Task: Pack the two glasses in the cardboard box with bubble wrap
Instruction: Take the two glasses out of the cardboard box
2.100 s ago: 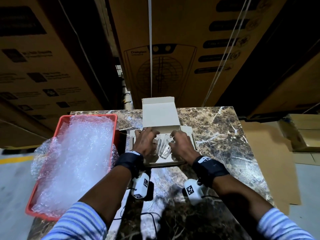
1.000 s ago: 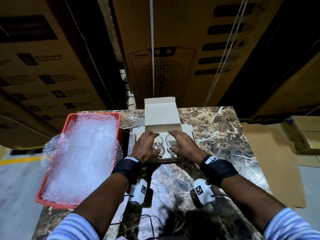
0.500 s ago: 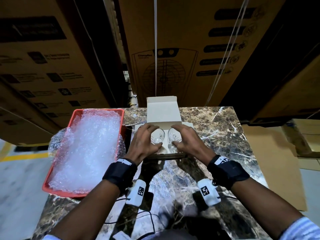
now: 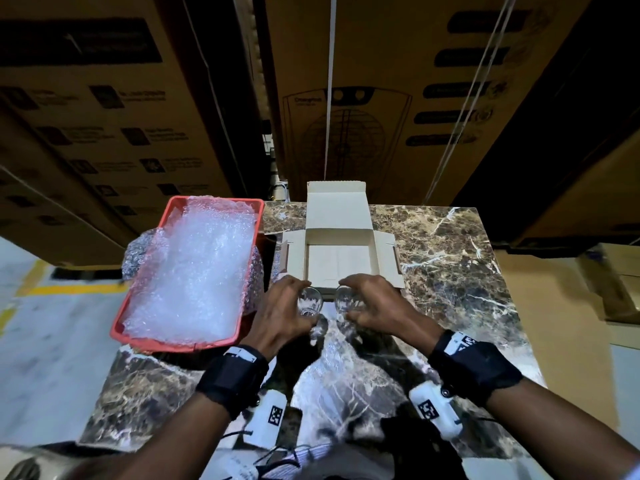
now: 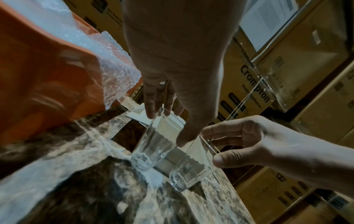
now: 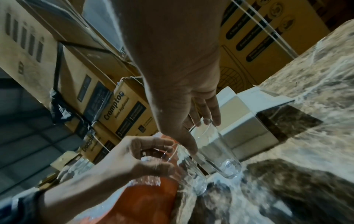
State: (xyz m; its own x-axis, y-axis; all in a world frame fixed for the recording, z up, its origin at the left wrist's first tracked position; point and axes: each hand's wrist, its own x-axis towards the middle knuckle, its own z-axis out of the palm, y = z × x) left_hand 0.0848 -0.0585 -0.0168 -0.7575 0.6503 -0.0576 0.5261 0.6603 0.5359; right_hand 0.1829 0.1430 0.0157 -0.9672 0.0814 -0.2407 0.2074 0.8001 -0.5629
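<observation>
The left hand (image 4: pixel 282 315) and right hand (image 4: pixel 375 311) each grip one upright glass (image 4: pixel 309 301) by its rim, just in front of the open cardboard box (image 4: pixel 339 263), while the bubble wrap (image 4: pixel 194 271) lies nearer the left hand.

The head view looks steeply down from above onto the marble table (image 4: pixel 446 258), with the cardboard box (image 4: pixel 341 251) at its centre. Each wrist view looks along its own hand from close above the table, towards that box (image 5: pixel 137 112) (image 6: pixel 247 121); all three share its near edge.
</observation>
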